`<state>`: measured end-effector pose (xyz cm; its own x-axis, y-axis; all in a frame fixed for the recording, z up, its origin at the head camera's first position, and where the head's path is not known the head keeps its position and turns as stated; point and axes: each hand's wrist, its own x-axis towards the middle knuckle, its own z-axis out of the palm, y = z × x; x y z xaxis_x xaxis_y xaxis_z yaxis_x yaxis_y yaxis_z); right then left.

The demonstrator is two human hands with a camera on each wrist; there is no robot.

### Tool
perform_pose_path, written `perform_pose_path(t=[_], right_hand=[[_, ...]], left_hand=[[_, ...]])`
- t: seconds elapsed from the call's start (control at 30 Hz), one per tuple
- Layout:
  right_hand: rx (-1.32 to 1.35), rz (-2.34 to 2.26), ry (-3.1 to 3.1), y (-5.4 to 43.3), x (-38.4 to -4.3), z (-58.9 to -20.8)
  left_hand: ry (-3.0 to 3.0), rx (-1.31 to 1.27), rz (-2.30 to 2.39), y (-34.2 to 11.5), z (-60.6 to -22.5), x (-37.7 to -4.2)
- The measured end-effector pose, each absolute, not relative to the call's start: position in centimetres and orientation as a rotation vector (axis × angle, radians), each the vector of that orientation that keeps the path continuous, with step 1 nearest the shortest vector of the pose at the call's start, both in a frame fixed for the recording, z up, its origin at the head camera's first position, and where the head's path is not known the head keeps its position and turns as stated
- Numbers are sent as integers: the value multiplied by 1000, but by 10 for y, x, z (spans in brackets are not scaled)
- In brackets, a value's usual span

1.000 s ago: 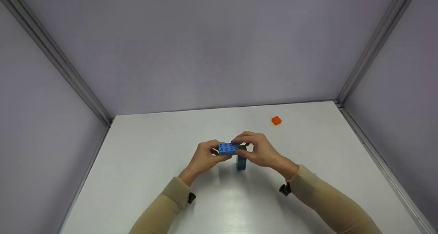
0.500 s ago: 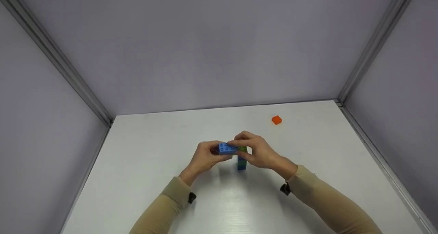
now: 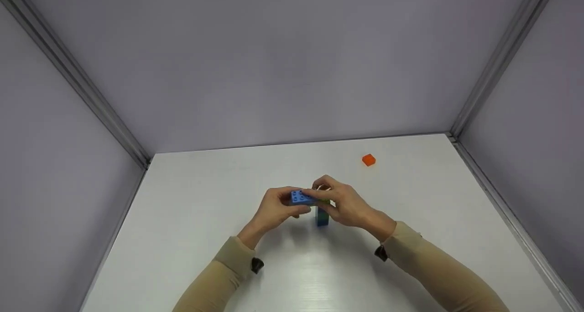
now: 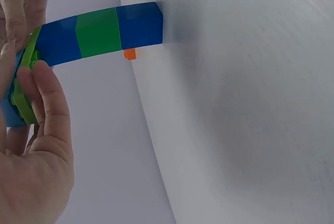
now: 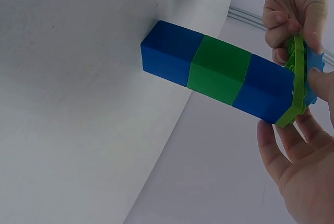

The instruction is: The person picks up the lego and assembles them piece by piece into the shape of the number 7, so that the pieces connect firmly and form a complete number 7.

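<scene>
A tower of blue, green and blue bricks [image 5: 219, 70] stands upright on the white table. Capping it is a light green brick piece [image 5: 298, 78], which reaches out to the left past the tower in the head view. On top of that piece sits a studded blue brick [image 3: 299, 197]; whether it is fully seated I cannot tell. My left hand [image 3: 273, 210] pinches the blue brick and the light green piece at their left end. My right hand [image 3: 350, 206] grips their right end above the tower, its index finger lying over the blue brick and hiding some studs.
Farther back on the white table [image 3: 205, 179], to the right, lies a small orange brick [image 3: 368, 160]. Grey walls [image 3: 292, 75] with metal frame rails enclose the back and both sides.
The right hand's index finger has slid left over the blue brick, covering more studs. The left hand has stayed nearly in place, with a fingertip now showing beneath its thumb.
</scene>
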<state>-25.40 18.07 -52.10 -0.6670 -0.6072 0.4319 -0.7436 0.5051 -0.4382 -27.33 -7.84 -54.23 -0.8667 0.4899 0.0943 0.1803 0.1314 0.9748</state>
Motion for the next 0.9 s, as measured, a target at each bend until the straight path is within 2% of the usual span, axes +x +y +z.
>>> perform_pose_path(t=[0.63,0.9], right_hand=[[1128,889,-2472,182,-257,-528],[1117,914,-2404,187,-256,-535]], left_hand=[[2075,605,1830,-82,-531,-271],[2024,499,1835,-81,-524,-269]])
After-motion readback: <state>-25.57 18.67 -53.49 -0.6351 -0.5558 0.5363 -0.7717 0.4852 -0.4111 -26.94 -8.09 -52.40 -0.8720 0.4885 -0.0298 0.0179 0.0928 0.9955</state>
